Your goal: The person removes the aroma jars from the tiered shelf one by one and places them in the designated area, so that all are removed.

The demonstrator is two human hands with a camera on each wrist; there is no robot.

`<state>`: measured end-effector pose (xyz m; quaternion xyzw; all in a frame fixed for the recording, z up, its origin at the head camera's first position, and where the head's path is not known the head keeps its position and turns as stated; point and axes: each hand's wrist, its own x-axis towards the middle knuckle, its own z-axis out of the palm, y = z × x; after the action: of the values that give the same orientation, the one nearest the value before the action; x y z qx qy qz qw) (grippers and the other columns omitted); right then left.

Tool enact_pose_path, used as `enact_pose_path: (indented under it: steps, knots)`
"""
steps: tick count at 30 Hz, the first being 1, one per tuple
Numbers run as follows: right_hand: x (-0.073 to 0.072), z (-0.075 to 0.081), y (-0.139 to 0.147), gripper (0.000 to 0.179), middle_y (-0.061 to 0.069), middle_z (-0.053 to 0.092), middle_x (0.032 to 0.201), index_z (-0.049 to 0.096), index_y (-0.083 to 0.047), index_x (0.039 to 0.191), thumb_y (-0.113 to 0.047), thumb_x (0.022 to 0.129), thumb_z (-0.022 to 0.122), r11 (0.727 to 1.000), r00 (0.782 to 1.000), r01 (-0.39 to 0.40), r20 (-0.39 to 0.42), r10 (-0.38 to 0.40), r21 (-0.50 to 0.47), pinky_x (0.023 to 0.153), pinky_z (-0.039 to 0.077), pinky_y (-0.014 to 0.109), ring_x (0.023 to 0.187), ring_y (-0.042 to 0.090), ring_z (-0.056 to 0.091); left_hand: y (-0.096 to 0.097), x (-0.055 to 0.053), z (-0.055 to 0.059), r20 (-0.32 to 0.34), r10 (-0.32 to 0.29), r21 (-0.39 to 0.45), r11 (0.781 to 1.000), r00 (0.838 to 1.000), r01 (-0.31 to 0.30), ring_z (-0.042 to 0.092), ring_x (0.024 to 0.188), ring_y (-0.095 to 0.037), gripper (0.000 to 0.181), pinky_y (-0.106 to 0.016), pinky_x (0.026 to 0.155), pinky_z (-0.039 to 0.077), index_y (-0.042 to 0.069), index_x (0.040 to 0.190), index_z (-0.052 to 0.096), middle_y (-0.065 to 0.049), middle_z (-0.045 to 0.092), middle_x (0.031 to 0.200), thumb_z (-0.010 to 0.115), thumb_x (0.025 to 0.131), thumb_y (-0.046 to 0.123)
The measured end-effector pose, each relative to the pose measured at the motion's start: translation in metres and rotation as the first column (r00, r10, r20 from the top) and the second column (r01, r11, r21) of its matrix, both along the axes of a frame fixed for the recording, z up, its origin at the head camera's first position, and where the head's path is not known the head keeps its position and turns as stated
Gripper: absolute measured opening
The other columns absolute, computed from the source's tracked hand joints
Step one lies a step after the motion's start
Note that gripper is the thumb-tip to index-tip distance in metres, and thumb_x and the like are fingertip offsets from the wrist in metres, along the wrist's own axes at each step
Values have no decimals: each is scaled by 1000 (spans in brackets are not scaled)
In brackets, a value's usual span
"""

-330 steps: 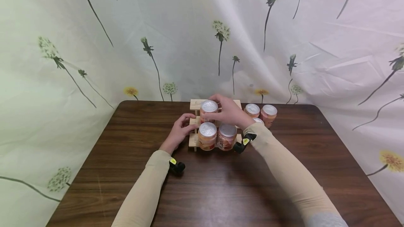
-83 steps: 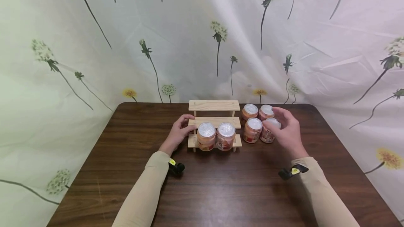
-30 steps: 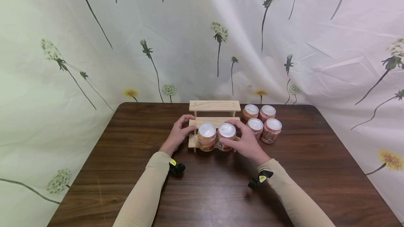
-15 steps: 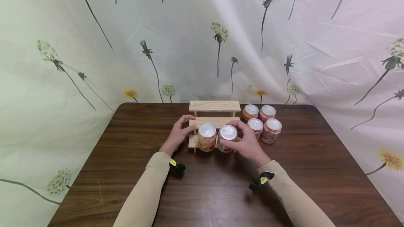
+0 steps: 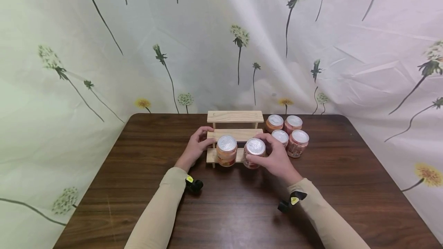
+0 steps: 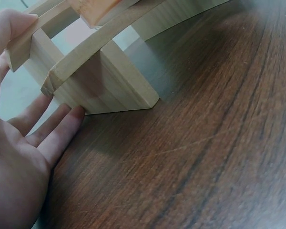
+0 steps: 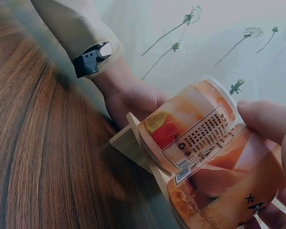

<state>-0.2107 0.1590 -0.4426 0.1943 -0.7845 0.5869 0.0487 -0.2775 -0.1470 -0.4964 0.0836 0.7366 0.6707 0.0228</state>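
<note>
My right hand [image 5: 277,160] holds a peach-coloured can [image 5: 253,160] with a silvery lid, thumb on the near side and fingers round the back. This can [image 7: 229,186] is at the right end of the lowest step of a pale wooden three-step rack [image 5: 235,116]. To its left stands a second, similar can [image 5: 226,156], a gap between them in the head view. My left hand [image 5: 195,147] grips the rack's left end; in the left wrist view its thumb lies at a step and its fingers touch the side board [image 6: 105,86]. Whether the held can's base touches the step is hidden.
Several more cans [image 5: 297,145] stand in a close group on the dark wooden table [image 5: 225,206], just right of the rack. Behind the table's far edge hangs a pale curtain [image 5: 204,49] printed with dandelions. The rack's upper two steps bear no cans.
Eleven seconds ago my right hand held a can above the middle step; later it was at the right-hand group. Within the last second it has shifted the front-right can rightward and slightly nearer.
</note>
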Motion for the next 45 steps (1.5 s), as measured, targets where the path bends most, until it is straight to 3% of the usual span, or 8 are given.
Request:
enact_pose_path:
  steps: [5, 22, 30, 45]
  knots:
    - [2, 2, 6, 56, 9, 69, 117, 64, -9, 127, -8, 79, 93, 1000, 1000, 11, -15, -11, -16, 90, 53, 25, 105, 20, 66, 0, 0, 0, 6, 3, -7, 1000, 1000, -3, 60, 111, -21, 36, -31, 86, 57, 9, 135, 58, -18, 62, 134, 71, 101, 12]
    - [8, 7, 33, 56, 13, 67, 118, 63, -6, 127, -4, 79, 92, 998, 997, 57, -50, -58, -21, 87, 53, 22, 103, 15, 65, 0, 1, 1, 10, 9, -14, 1000, 1000, -9, 60, 109, -21, 38, -30, 85, 55, 10, 136, 58, -18, 61, 136, 71, 101, 14]
    - [13, 6, 47, 58, 15, 65, 120, 61, -2, 128, 2, 78, 91, 995, 996, 82, -26, -83, -58, 88, 53, 20, 104, 13, 66, 1, 1, 0, 6, 4, -15, 1000, 1000, -3, 60, 108, -19, 39, -29, 85, 55, 9, 137, 58, -19, 62, 135, 72, 101, 14]
    - [18, 3, 67, 55, 11, 68, 116, 64, -5, 123, -3, 76, 93, 988, 987, 150, -62, -148, 24, 82, 55, 20, 98, 12, 67, 0, -1, 2, 14, 3, 2, 1000, 1000, -3, 60, 110, -21, 38, -32, 86, 56, 9, 136, 58, -18, 61, 135, 71, 101, 13]
